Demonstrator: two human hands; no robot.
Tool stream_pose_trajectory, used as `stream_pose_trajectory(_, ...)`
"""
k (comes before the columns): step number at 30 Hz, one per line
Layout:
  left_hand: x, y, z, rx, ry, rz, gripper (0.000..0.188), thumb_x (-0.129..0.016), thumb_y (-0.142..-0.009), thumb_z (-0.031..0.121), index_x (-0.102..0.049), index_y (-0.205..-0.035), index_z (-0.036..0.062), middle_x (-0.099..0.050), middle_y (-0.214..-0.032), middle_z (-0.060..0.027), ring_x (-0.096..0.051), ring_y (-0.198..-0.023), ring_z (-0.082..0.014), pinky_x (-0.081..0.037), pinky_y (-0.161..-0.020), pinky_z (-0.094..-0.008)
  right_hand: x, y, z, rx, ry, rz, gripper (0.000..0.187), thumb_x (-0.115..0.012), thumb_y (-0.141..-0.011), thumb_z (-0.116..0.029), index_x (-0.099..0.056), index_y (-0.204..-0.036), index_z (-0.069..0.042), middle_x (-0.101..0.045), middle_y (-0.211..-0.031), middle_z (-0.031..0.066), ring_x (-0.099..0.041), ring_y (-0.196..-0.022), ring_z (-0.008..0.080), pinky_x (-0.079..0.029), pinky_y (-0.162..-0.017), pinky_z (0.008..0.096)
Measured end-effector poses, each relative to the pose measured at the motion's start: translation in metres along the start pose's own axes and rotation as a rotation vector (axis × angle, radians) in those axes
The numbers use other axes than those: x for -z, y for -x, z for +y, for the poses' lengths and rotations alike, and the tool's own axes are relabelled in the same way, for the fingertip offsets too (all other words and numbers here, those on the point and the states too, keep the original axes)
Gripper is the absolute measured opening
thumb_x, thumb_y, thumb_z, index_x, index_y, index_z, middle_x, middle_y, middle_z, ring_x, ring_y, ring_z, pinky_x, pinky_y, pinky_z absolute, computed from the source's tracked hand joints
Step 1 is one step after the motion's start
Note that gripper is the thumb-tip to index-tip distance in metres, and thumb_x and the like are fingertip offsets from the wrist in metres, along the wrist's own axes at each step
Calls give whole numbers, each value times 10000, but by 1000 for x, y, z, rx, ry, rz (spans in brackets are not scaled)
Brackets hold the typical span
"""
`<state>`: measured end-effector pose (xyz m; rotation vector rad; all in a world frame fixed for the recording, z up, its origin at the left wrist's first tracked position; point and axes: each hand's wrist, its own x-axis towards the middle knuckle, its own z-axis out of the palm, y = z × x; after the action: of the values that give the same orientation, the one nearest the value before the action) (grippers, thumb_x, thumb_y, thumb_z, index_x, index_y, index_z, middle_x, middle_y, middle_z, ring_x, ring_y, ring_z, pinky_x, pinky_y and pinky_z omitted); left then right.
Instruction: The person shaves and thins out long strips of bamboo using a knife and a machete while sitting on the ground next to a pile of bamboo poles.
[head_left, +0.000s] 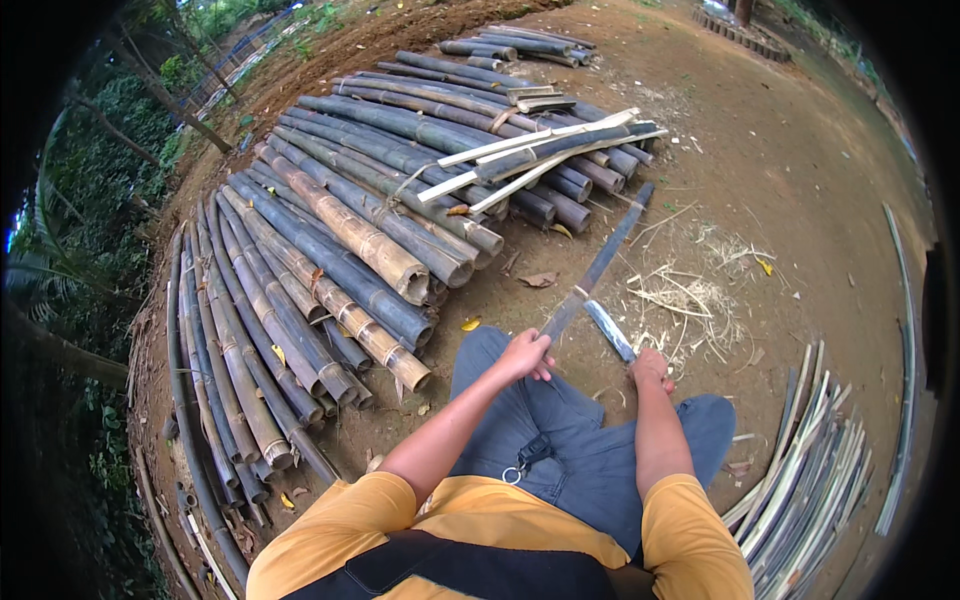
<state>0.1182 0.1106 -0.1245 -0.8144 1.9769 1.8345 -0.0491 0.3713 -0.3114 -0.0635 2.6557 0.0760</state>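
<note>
My left hand (527,355) is closed around the near end of a dark split bamboo strip (607,256), which slants away from me to the far right. In my right hand (652,370) is the handle of a knife (609,331), its shiny blade pointing up and left. The blade's tip is close to the strip, near a pale node; whether they touch I cannot tell. Both hands are above my legs (540,430), which are folded on the ground. Pale bamboo shavings (685,300) lie on the soil just beyond my right hand.
A broad pile of bamboo poles (350,230) fills the left and far side. Pale split pieces (545,155) rest on top of it. Many thin bamboo strips (810,480) are heaped at my near right. One long strip (903,370) lies along the far right. Dense plants (70,250) border the left.
</note>
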Motion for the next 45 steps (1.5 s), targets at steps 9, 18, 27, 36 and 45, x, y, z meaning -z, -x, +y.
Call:
stream_pose_trajectory(9, 37, 2, -9, -136, -168, 142, 439, -718, -910, 407, -520, -991, 23, -523, -618, -9, -508, -432, -105, -396, -381, -286, 165, 78, 35, 163, -47, -1, 434, -616, -876, -352, -716, -1114, -4, -709, -1139, 196, -692, -1075, 296, -540, -906, 383)
stream_pose_trajectory(18, 3, 29, -20, -199, -300, 38, 398, -692, -926, 302, -499, -1021, -33, -590, -629, -59, -590, -466, -139, -478, -424, -307, 155, 63, 87, 34, -976, -184, 273, -666, -825, -179, -532, -660, -9, -538, -562, 40, -500, -449, 157, -399, -448, 355)
stream_pose_trajectory(27, -1, 44, -34, -101, -273, -77, 398, -669, -944, 281, -477, -1101, -31, -660, -708, -84, -634, -517, -142, -507, -457, -287, 120, 94, 51, 353, -556, 279, 236, -659, -790, -200, -649, -941, -19, -672, -783, 194, -670, -748, 347, -505, -707, 439)
stream_pose_trajectory(36, 7, 51, -29, -159, -578, 70, 373, -635, -970, 297, -498, -1171, 14, -668, -711, -97, -657, -540, -172, -499, -502, -336, 113, 121, 14, 377, -508, 166, 199, -589, -872, -216, -661, -1021, -105, -709, -973, 189, -675, -948, 380, -514, -796, 485)
stream_pose_trajectory(45, 31, 44, -53, -368, -915, 268, 428, -567, -981, 353, -505, -1294, 68, -689, -864, -248, -679, -846, -426, -505, -766, -521, 120, 143, 6, 459, -368, 75, 177, -610, -861, -219, -650, -1008, -129, -711, -957, 183, -680, -942, 388, -523, -815, 507)
